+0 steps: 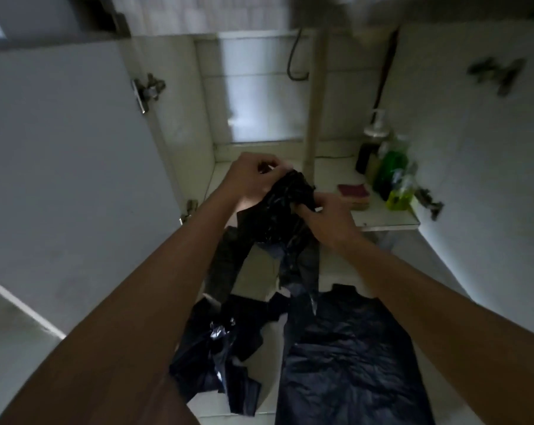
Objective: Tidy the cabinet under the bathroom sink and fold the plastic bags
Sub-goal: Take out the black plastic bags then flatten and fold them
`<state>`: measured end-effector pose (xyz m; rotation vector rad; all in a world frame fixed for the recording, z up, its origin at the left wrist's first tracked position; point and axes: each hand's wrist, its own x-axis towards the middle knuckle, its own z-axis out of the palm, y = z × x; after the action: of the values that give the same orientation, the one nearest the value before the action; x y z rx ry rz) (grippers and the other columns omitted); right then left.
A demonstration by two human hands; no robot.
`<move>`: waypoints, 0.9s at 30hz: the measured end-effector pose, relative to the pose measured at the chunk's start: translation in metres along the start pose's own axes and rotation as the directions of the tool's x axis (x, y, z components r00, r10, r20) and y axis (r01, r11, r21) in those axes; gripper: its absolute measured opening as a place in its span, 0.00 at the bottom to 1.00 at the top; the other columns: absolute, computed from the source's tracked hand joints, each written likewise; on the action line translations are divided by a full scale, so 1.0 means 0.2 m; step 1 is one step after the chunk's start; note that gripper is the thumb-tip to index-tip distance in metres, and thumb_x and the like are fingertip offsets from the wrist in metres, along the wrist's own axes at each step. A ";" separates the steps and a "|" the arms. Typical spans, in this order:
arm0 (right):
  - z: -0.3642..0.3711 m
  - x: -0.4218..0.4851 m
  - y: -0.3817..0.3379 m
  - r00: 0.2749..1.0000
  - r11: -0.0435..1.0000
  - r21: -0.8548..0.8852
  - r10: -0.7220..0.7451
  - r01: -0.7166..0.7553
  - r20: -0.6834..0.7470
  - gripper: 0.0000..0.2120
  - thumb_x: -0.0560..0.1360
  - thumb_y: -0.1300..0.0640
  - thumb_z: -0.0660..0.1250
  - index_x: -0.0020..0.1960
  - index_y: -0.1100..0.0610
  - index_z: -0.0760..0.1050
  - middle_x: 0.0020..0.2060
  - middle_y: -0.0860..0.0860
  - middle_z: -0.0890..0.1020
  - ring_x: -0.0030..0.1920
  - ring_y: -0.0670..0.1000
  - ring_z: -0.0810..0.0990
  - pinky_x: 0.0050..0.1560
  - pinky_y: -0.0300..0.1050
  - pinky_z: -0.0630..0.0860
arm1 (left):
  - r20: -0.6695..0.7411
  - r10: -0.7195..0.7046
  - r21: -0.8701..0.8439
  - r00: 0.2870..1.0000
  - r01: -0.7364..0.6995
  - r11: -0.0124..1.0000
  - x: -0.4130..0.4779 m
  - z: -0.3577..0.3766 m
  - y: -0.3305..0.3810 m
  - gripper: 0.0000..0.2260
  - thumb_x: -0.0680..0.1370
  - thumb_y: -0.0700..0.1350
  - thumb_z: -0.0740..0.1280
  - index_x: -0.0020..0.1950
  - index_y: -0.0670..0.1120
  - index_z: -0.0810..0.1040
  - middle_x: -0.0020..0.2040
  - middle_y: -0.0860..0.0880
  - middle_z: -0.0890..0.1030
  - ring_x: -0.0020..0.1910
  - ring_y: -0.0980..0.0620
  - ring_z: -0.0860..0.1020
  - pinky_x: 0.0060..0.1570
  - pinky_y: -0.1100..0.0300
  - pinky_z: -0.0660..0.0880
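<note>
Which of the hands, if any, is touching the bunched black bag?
Touching, both. The head view shows the left hand and right hand gripping the bunched black bag, fingers curled into it.

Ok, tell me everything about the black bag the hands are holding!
The bag is thin, shiny, crinkly black plastic. Its top is bunched into a wad, held up in the air. The left hand pinches its upper end and the right hand grips its right side. Two long strips, like handles, hang down from the wad toward the flat bag below. Whether they touch it cannot be told.
</note>
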<state>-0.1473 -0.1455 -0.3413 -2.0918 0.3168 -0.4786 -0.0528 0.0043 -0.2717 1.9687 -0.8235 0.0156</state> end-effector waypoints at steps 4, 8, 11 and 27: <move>-0.30 0.01 -0.02 0.991 0.990 0.044 0.136 -0.136 -0.016 0.11 0.83 0.51 0.60 0.59 0.53 0.79 0.49 0.49 0.83 0.50 0.52 0.81 0.46 0.44 0.76 | 0.071 0.014 0.016 0.997 -0.015 1.000 -0.01 0.02 0.22 0.28 0.74 0.73 0.58 0.41 0.51 0.83 0.33 0.57 0.80 0.35 0.58 0.78 0.42 0.58 0.70; -0.56 -0.01 0.00 0.971 0.970 0.118 0.222 -0.212 -0.087 0.09 0.83 0.52 0.61 0.57 0.53 0.77 0.49 0.54 0.83 0.47 0.54 0.82 0.51 0.48 0.80 | 0.375 -0.006 0.326 0.927 -0.126 0.937 -0.04 0.01 0.34 0.29 0.60 0.70 0.76 0.54 0.56 0.81 0.48 0.58 0.83 0.47 0.59 0.80 0.49 0.58 0.77; -0.72 -0.06 -0.04 0.966 0.963 0.131 0.247 -0.236 -0.077 0.10 0.83 0.53 0.61 0.59 0.54 0.78 0.47 0.54 0.83 0.46 0.53 0.82 0.47 0.45 0.79 | 0.450 -0.066 0.372 0.891 -0.120 0.920 -0.06 0.04 0.39 0.34 0.61 0.66 0.78 0.64 0.56 0.79 0.55 0.57 0.82 0.52 0.57 0.79 0.52 0.58 0.76; -1.08 -0.21 -0.14 0.966 0.939 -0.301 -0.215 0.164 -0.145 0.12 0.73 0.45 0.75 0.54 0.44 0.78 0.47 0.40 0.81 0.46 0.40 0.79 0.47 0.34 0.71 | 0.103 0.161 0.449 0.982 -0.190 0.873 0.08 0.34 0.57 0.12 0.74 0.56 0.70 0.51 0.50 0.82 0.42 0.46 0.82 0.44 0.45 0.81 0.39 0.55 0.74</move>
<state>-0.2825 -0.2751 -0.2214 -2.3815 0.3008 -0.7761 -0.1241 -0.0918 -0.2140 2.3338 -1.1169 0.2816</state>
